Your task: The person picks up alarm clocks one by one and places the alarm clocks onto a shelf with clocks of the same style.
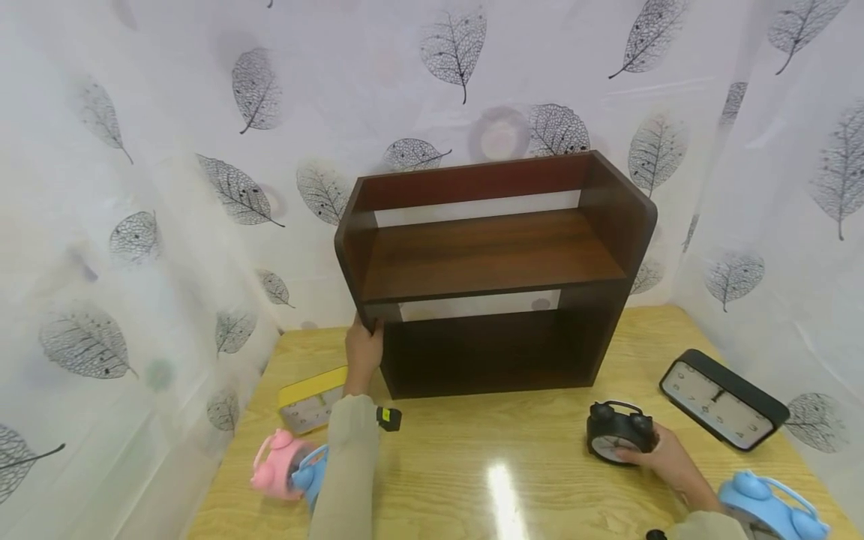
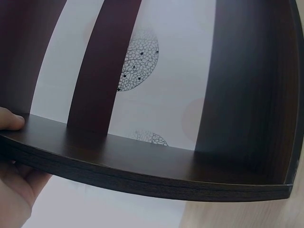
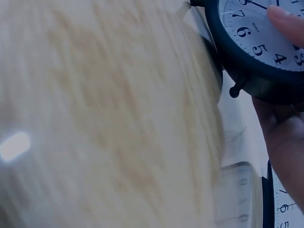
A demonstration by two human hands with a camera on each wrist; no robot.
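A dark brown two-tier shelf (image 1: 493, 251) stands at the back of the table. My left hand (image 1: 364, 349) grips the front edge of its left side panel, with the thumb inside and the fingers outside, as the left wrist view shows. In my right hand (image 1: 664, 454) is a black twin-bell alarm clock (image 1: 617, 433). The thumb lies across its dial in the right wrist view, and the fingers are behind the body, partly hidden. Both tiers of the shelf hold nothing.
A black rectangular clock (image 1: 722, 401) and a light blue alarm clock (image 1: 769, 506) are at the right. Left are a yellow rectangular clock (image 1: 313, 401), a pink alarm clock (image 1: 277, 469) and a blue one (image 1: 310, 474), partly behind my left sleeve. Leaf-patterned sheeting (image 1: 324, 90) surrounds the wooden table (image 1: 466, 465).
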